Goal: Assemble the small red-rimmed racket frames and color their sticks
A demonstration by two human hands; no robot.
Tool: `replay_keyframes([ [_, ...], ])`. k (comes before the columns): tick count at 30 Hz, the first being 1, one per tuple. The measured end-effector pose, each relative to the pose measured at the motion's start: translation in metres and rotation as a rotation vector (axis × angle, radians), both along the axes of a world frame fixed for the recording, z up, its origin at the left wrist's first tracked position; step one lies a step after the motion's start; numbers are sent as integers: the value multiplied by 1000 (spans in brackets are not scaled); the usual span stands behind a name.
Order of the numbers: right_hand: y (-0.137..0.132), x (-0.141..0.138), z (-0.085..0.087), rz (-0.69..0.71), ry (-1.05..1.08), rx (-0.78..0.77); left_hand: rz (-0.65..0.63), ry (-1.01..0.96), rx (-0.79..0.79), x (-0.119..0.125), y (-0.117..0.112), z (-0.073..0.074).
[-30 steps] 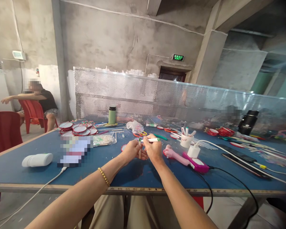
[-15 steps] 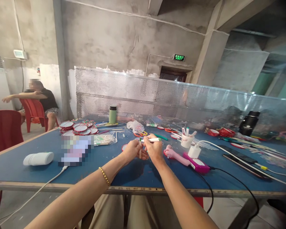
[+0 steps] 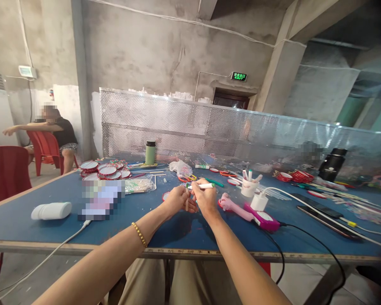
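Over the middle of the blue table [image 3: 34, 207], my left hand [image 3: 175, 199] is closed on a thin wooden stick [image 3: 186, 202] that stands upright. My right hand [image 3: 203, 195] is closed round a white marker with a green tip [image 3: 203, 186], held level, its tip at the top of the stick. Both hands touch each other. A gold bead bracelet [image 3: 138, 234] is on my left wrist.
A pink glue gun [image 3: 241, 209] with a black cord and a white charger [image 3: 258, 201] lie right of my hands. A cup of markers [image 3: 248, 185], red-rimmed discs [image 3: 106, 171], a green bottle [image 3: 150, 153], two phones [image 3: 324, 212] and a mesh screen [image 3: 209, 131] sit behind. A person [image 3: 55, 131] sits far left.
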State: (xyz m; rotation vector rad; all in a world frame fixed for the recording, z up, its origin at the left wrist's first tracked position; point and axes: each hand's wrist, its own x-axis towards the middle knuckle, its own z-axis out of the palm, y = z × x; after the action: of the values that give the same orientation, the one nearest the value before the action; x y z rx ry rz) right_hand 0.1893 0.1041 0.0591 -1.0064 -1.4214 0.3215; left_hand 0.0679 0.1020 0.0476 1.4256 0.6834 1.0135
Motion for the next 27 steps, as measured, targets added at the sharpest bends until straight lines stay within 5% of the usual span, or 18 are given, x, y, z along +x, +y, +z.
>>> replay_keyframes([
  [27,-1,0,0,0,3,4,0,-18,16,0,2,-3],
])
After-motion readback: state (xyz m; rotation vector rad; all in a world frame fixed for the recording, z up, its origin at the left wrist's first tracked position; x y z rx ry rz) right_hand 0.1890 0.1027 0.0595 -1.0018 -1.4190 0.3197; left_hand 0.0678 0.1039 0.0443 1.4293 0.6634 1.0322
